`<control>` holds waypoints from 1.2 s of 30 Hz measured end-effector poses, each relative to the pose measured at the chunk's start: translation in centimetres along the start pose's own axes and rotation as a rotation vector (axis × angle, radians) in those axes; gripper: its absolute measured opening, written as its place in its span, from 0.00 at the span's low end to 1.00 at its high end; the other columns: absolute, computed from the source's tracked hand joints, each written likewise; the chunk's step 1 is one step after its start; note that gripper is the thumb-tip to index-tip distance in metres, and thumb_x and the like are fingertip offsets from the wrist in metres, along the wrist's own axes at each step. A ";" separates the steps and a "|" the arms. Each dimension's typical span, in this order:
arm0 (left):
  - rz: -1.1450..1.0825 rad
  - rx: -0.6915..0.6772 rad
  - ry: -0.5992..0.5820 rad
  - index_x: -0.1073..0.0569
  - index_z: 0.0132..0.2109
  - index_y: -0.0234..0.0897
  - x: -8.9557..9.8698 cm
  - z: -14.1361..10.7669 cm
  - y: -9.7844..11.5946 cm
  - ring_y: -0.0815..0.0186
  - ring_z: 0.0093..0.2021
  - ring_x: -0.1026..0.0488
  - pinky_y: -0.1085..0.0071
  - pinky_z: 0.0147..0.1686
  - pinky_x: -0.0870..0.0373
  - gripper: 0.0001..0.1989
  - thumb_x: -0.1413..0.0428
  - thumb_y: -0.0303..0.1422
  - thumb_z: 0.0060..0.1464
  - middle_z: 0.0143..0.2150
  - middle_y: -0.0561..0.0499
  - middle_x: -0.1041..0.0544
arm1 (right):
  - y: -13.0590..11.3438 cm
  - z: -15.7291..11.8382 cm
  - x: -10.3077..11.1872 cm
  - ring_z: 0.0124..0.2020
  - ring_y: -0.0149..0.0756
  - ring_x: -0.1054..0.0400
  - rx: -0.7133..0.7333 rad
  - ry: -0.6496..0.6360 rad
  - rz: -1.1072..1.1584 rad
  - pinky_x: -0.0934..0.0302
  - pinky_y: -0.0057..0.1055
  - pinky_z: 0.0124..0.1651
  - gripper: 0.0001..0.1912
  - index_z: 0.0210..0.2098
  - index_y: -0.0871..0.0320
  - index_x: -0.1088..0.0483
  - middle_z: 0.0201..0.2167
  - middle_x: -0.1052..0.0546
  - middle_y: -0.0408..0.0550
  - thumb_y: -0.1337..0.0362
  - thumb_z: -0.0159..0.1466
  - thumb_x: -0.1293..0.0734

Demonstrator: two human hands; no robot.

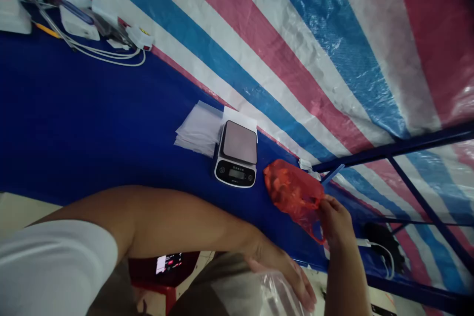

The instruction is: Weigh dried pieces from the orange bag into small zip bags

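My right hand [335,222] grips the gathered neck of a red-orange plastic bag [294,197] that holds lumpy contents, which the film blurs. My left hand [283,271], reaching across from a white sleeve [55,266], closes on a transparent plastic bag [277,296] at the bottom edge of the view. A digital kitchen scale [237,154] with a metal platform stands on the blue surface [111,118], just left of the red-orange bag and apart from it. A stack of transparent plastic bags [199,129] lies beside the scale.
A striped tarp [296,59] covers the far side. White power adapters and cables [89,24] lie at the upper left. A blue metal frame [392,150] runs along the right. A phone [168,262] rests on a red stool [155,286] below my arm.
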State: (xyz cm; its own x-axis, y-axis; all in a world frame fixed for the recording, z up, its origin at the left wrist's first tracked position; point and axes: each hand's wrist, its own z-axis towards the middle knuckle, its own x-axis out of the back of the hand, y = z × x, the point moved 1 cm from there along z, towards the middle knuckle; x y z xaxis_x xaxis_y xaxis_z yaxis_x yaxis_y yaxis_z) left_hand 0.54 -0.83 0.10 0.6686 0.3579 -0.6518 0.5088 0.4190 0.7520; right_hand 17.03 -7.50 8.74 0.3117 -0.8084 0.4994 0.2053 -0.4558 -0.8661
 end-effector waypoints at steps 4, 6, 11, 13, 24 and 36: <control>-0.044 0.044 0.006 0.23 0.38 0.42 0.9 0.9 -0.9 0.62 0.29 0.20 0.69 0.31 0.22 0.22 0.26 0.27 0.33 0.30 0.54 0.21 | 0.8 -1.2 -0.4 0.27 0.40 0.28 0.021 -0.098 -0.257 0.35 0.33 0.31 0.15 0.31 0.58 0.24 0.23 0.23 0.45 0.53 0.51 0.29; -0.047 0.066 -0.013 0.22 0.39 0.42 1.3 1.4 -1.3 0.60 0.30 0.20 0.67 0.32 0.22 0.23 0.26 0.27 0.32 0.29 0.54 0.22 | 0.5 -1.7 -1.9 0.33 0.44 0.26 0.152 -0.168 -0.319 0.33 0.35 0.36 0.16 0.34 0.58 0.23 0.29 0.20 0.48 0.54 0.51 0.29; -0.044 0.071 -0.014 0.23 0.39 0.41 1.8 1.9 -1.6 0.59 0.31 0.20 0.64 0.32 0.22 0.22 0.26 0.29 0.33 0.30 0.53 0.22 | -0.2 -1.8 -6.2 0.45 0.49 0.26 0.317 -0.261 -0.317 0.32 0.39 0.44 0.20 0.43 0.56 0.23 0.42 0.18 0.55 0.53 0.54 0.29; -0.034 0.060 -0.003 0.23 0.38 0.41 1.8 1.9 -1.6 0.59 0.32 0.20 0.65 0.32 0.23 0.22 0.26 0.30 0.32 0.30 0.52 0.22 | 0.1 -1.4 -6.7 0.40 0.48 0.26 0.316 -0.183 -0.398 0.34 0.39 0.41 0.19 0.41 0.57 0.24 0.39 0.19 0.57 0.52 0.56 0.32; -0.097 -0.048 0.160 0.26 0.44 0.38 1.5 0.7 -1.0 0.64 0.32 0.24 0.65 0.32 0.25 0.34 0.24 0.38 0.27 0.38 0.52 0.22 | -2.9 -4.3 -0.4 0.24 0.40 0.32 0.188 0.101 -0.492 0.39 0.33 0.27 0.28 0.44 0.59 0.26 0.25 0.24 0.49 0.41 0.59 0.32; 0.003 -0.176 0.150 0.25 0.42 0.35 -0.1 -1.7 0.6 0.69 0.35 0.25 0.71 0.35 0.27 0.30 0.27 0.26 0.26 0.40 0.53 0.24 | -2.8 -11.5 1.8 0.34 0.36 0.25 0.132 -0.436 -0.171 0.28 0.27 0.36 0.19 0.49 0.54 0.26 0.35 0.21 0.48 0.50 0.64 0.28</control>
State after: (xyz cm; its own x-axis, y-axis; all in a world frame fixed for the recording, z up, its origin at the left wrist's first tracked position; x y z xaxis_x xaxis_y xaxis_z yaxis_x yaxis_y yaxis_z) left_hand -0.14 0.80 0.50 0.5753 0.4742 -0.6664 0.3951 0.5523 0.7341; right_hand 6.34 -11.92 11.78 0.6171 -0.4818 0.6221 0.3944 -0.4948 -0.7744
